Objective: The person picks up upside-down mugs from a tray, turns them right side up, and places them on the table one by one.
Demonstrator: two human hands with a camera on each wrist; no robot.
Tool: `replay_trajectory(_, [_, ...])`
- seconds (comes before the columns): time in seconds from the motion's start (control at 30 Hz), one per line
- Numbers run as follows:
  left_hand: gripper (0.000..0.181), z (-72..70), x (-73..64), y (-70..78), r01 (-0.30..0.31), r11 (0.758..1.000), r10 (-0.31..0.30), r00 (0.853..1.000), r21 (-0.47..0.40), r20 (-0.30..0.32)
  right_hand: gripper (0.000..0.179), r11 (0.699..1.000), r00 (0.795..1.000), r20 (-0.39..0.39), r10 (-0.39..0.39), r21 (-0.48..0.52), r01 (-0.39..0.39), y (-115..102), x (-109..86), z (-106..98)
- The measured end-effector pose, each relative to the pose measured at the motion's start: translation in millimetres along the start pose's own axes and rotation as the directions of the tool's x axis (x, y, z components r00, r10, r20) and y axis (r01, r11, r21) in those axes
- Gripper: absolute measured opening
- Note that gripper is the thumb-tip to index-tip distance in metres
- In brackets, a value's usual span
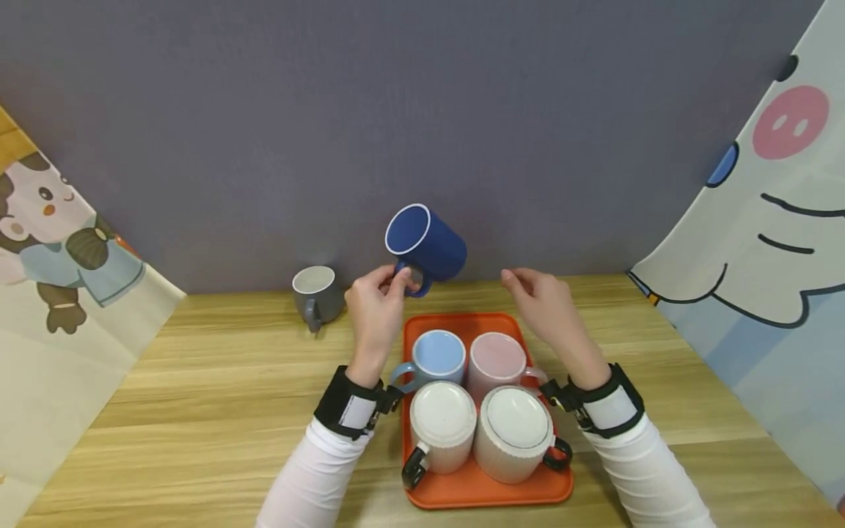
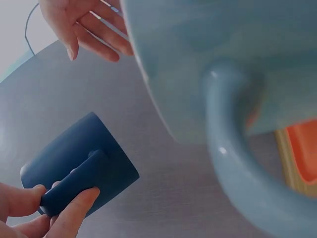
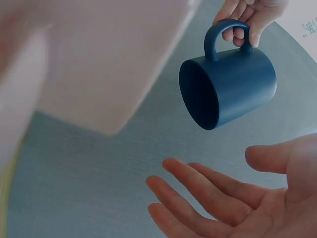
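My left hand (image 1: 379, 308) pinches the handle of a dark blue mug (image 1: 432, 246), holding it tilted in the air beyond the tray, its mouth facing up and left in the head view. In the right wrist view the blue mug (image 3: 242, 87) hangs from the fingers by its handle. To the right of it, my right hand (image 1: 551, 308) is in the air with nothing in it; the right wrist view has its fingers (image 3: 208, 191) loosely spread below the mug. Under the wrists, a light blue mug (image 1: 439, 353) and a pink mug (image 1: 497, 359) stand on an orange tray (image 1: 488, 496).
Two whitish ribbed mugs with black handles, a left one (image 1: 442, 425) and a right one (image 1: 515, 433), occupy the tray's near half. A grey mug (image 1: 318, 297) stands on the wooden table (image 1: 218, 396) at back left, close to the grey back panel (image 1: 297, 147).
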State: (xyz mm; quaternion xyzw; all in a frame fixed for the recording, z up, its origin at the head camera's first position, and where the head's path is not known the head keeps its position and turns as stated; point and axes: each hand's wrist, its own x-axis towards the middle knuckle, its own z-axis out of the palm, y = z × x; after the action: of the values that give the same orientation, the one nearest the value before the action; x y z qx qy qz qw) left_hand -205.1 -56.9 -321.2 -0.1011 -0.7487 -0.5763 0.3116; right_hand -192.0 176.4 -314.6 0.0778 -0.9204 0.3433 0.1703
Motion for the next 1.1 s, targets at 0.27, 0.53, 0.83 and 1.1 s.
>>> replay_trajectory(0.27, [0.014,2.1,5.4,5.4,0.010,0.996,-0.012,1.000,-0.087,-0.022,0.040,0.999,1.000,-0.013,-0.029,0.020,0.029,-5.8,6.3,1.5])
replay_trajectory(0.53, [0.017,4.7,12.0,11.6,0.028,0.994,-0.034,0.998,-0.107,-0.053,0.040,0.998,0.998,-0.024,-0.055,0.036,0.056,-13.0,12.3,-0.6])
replay_trajectory(0.83, [0.018,14.3,14.7,18.9,-0.002,0.984,-0.013,0.997,-0.176,-0.082,0.044,0.997,0.999,-0.004,-0.042,0.059,0.042,-27.5,16.3,-3.9])
replay_trajectory(1.1, [0.021,15.9,17.6,25.5,-0.079,0.962,0.041,0.988,-0.261,-0.146,0.050,0.996,0.999,0.005,-0.045,0.079,0.044,-35.6,20.2,-5.2])
